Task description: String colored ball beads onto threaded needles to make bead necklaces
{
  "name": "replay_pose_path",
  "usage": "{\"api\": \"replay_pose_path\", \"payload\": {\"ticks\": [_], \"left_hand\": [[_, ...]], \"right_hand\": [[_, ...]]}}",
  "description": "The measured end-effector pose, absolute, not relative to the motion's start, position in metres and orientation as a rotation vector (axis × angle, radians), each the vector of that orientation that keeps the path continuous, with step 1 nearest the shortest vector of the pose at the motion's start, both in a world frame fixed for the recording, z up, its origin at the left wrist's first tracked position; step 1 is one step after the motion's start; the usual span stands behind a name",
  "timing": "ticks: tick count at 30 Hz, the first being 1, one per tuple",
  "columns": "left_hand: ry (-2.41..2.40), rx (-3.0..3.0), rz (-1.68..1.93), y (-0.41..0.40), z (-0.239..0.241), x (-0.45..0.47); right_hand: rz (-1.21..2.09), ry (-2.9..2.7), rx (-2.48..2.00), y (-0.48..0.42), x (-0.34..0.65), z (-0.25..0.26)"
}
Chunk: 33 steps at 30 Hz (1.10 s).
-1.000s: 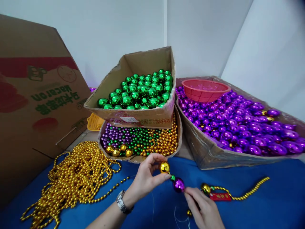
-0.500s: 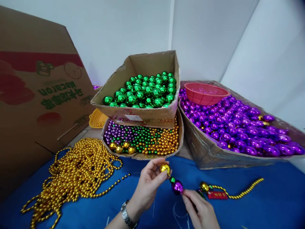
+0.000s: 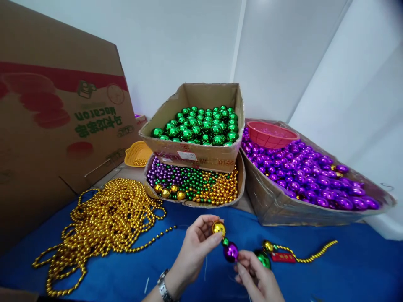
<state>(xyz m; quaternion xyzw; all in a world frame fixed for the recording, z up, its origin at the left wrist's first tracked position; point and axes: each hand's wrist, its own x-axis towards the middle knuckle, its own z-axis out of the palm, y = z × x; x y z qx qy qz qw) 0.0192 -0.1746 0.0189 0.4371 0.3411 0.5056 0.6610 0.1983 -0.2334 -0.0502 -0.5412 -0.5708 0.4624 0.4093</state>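
My left hand, with a metal watch on its wrist, pinches a large gold bead between thumb and fingers. Below it on the same strand come a small green bead and a large purple bead. My right hand has its fingertips closed at the purple bead's right side; whether they grip bead or thread is hard to see. Just beyond that hand are a large green bead, partly hidden, another gold bead, a red tag and a gold bead chain.
A heap of gold bead chains lies left on the blue cloth. Behind stand a box of green balls, a tray of small mixed beads under it, and a purple-bead box holding a red basket. A large carton stands left.
The view has shifted, so the boxes sit differently in it. The purple bead hangs more directly below the gold one, and the large green bead beside my right hand shows more.
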Motion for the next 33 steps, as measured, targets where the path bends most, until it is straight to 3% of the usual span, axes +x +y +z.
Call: {"api": "replay_pose_path", "payload": {"ticks": [10, 14, 24, 33], "left_hand": [[0.853, 1.191, 1.056, -0.165, 0.029, 0.021], [0.990, 1.324, 1.066, -0.152, 0.034, 0.024], [1.015, 0.905, 1.106, -0.141, 0.011, 0.046], [1.172, 1.230, 1.170, -0.140, 0.009, 0.050]], "right_hand": [[1.367, -1.148, -1.211, -0.234, 0.195, -0.051], [1.312, -1.195, -1.183, -0.229, 0.208, -0.041], [1.220, -1.300, -1.227, -0.225, 0.234, -0.042], [0.960, -1.619, -1.402, -0.210, 0.258, -0.049]]}}
